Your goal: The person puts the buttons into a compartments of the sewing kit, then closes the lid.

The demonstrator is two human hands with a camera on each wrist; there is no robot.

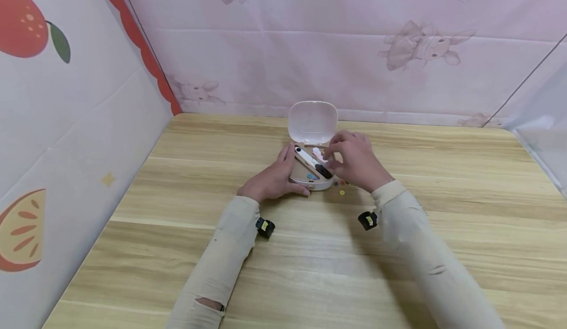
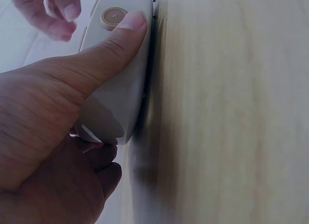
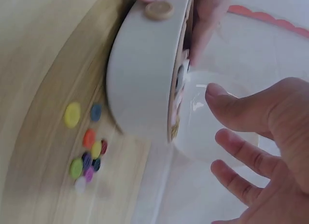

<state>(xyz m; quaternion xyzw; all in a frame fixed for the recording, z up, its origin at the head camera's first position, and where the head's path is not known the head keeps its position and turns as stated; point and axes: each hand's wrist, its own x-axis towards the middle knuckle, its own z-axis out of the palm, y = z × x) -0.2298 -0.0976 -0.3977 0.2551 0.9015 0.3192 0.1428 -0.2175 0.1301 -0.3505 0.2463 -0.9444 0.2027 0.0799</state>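
button cluster (image 3: 86, 160) fully shown only in right-wrist view, left hand (image 1: 275, 177) gripping case (image 1: 322, 186), right hand (image 1: 356, 160) loosely spread

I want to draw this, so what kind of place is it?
Probably a craft corner, maybe indoors: a wood-grain table, a pink rabbit-print backdrop, and an open box with colourful buttons beside it.

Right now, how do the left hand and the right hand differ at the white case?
The left hand grips the white case, its thumb against the front; the right hand has its thumb and fingers apart, nothing visible between them. The left hand is at the case's left side, the right hand at its right. Both emerge from pale sleeves.
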